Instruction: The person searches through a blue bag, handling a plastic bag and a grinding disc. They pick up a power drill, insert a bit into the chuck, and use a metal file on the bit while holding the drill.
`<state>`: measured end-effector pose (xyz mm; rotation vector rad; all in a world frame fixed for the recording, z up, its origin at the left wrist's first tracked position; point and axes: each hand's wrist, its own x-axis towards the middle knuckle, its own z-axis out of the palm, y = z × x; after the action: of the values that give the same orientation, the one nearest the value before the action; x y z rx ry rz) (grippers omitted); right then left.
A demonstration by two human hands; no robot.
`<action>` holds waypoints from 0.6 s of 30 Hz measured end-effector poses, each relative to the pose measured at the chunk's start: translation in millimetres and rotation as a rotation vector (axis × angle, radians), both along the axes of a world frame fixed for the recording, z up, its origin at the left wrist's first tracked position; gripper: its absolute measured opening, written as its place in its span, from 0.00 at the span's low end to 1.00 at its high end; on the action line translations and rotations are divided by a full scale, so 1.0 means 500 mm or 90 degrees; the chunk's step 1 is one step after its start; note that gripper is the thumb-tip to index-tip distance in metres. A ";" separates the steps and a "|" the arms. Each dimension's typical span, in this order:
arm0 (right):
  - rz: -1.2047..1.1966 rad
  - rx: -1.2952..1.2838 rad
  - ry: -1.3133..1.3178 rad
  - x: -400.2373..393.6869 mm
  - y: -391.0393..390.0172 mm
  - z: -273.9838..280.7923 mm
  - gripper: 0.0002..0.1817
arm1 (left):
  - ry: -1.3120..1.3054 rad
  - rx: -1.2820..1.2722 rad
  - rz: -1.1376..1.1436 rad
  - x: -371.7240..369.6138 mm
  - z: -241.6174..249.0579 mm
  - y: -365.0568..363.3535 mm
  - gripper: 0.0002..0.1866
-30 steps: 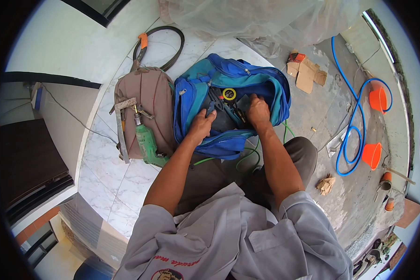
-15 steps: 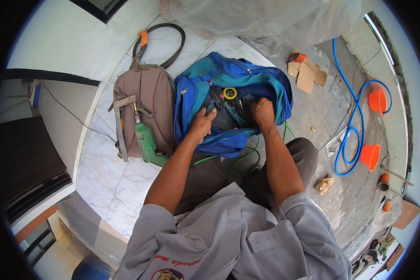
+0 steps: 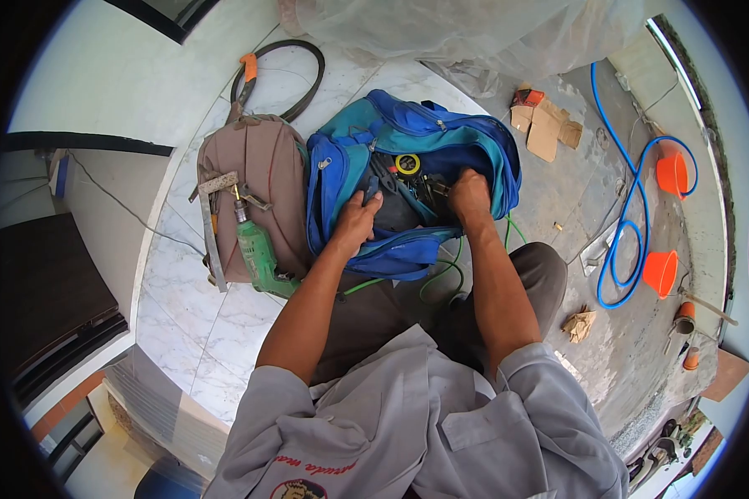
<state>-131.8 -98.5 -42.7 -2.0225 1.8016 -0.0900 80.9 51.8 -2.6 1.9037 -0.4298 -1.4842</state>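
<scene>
A blue and teal bag [image 3: 408, 254] lies open on the floor in front of me. At its left side, my left hand [image 3: 358, 223] is closed on a dark tool [image 3: 373, 190] whose full shape is hidden. My right hand [image 3: 470, 197] reaches into the right part of the bag, fingers curled and partly hidden among small dark items. Between the hands lie a yellow tape measure [image 3: 407, 164] and several dark tools. Against the bag's left side rests a brown backpack [image 3: 262, 166], with a green drill [image 3: 258, 254] and a metal square [image 3: 211, 233] on it.
A coiled black belt-like loop with an orange handle [image 3: 249, 66] lies behind the backpack. On the right are torn cardboard [image 3: 546, 131], a blue hose [image 3: 638, 191], orange buckets [image 3: 661, 273] and crumpled paper [image 3: 579, 324]. Plastic sheeting [image 3: 491, 33] hangs at the back.
My right hand has shifted slightly within the bag, and more of the small metallic items beside it shows. My left hand stays in nearly the same place.
</scene>
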 end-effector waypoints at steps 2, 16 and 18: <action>0.018 -0.006 0.000 0.007 -0.001 0.022 0.13 | -0.001 -0.001 0.002 0.000 -0.006 0.002 0.34; 0.193 0.233 0.115 0.062 0.064 0.047 0.17 | -0.015 -0.024 -0.038 0.003 -0.003 0.003 0.27; 0.158 0.272 0.147 0.060 0.074 0.017 0.18 | -0.008 -0.021 -0.038 0.004 -0.002 0.003 0.27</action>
<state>-102.0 -61.5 -34.1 -1.9754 1.5129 0.5745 83.0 53.4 -3.5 1.8900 -0.5171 -1.4954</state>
